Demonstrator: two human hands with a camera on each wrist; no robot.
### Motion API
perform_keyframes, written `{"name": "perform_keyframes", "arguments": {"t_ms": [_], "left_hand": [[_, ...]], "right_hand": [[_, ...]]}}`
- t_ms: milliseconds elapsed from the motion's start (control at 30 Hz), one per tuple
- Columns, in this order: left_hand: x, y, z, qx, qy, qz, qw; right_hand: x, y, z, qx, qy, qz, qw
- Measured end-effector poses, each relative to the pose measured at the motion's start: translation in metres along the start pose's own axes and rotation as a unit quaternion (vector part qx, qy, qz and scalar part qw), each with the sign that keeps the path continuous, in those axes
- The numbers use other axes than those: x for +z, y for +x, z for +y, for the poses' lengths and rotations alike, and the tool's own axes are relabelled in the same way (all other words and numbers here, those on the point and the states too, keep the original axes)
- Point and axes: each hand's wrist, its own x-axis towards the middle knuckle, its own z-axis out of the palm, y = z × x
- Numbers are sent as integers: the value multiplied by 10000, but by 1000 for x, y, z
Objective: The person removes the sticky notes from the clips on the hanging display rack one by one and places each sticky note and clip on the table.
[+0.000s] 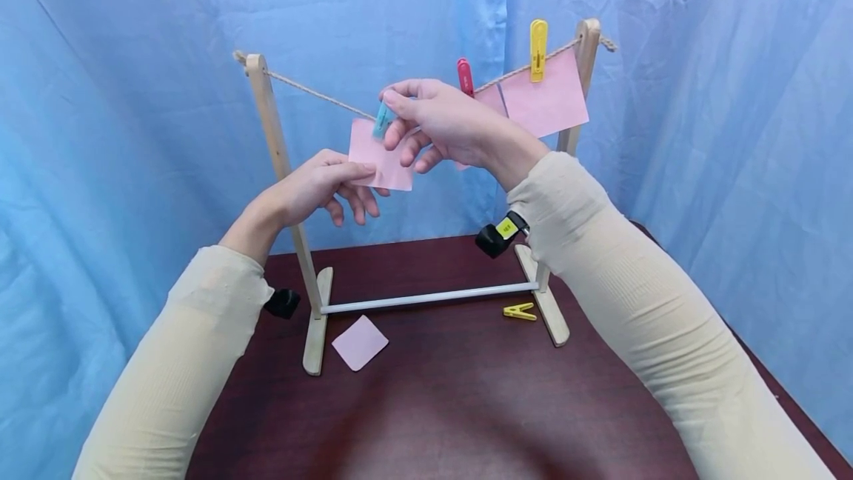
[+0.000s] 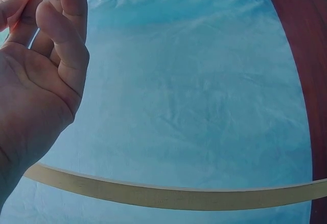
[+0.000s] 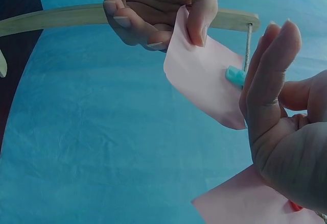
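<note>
A pink square of paper (image 1: pixel 373 150) hangs against the rope (image 1: pixel 313 92), and my left hand (image 1: pixel 326 185) pinches its lower left part between thumb and fingers. My right hand (image 1: pixel 453 121) pinches a light-blue clothespin (image 1: pixel 383 121) at the paper's top edge; in the right wrist view the clothespin (image 3: pixel 235 75) overlaps both paper and rope. The right hand's other fingers spread loosely below. Farther right on the rope, a red clothespin (image 1: pixel 465 77) and a yellow clothespin (image 1: pixel 537 50) hold more pink papers (image 1: pixel 546 98), one partly hidden behind my right hand.
The rope runs between two wooden posts (image 1: pixel 276 132) joined low down by a white bar (image 1: pixel 429 298). On the dark red table (image 1: pixel 433 391) lie a loose pink paper (image 1: pixel 360 343) and a yellow clothespin (image 1: pixel 520 312). Blue curtains (image 1: pixel 373 13) surround the table.
</note>
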Motion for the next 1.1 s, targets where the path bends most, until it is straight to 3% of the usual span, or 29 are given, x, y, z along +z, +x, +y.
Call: {"name": "perform_keyframes", "arguments": {"t_ms": [1100], "left_hand": [[-2,-2,-1,-9,-24,4,10000]], "right_hand": [[0,-4,9,-75,-224,109,9997]]}}
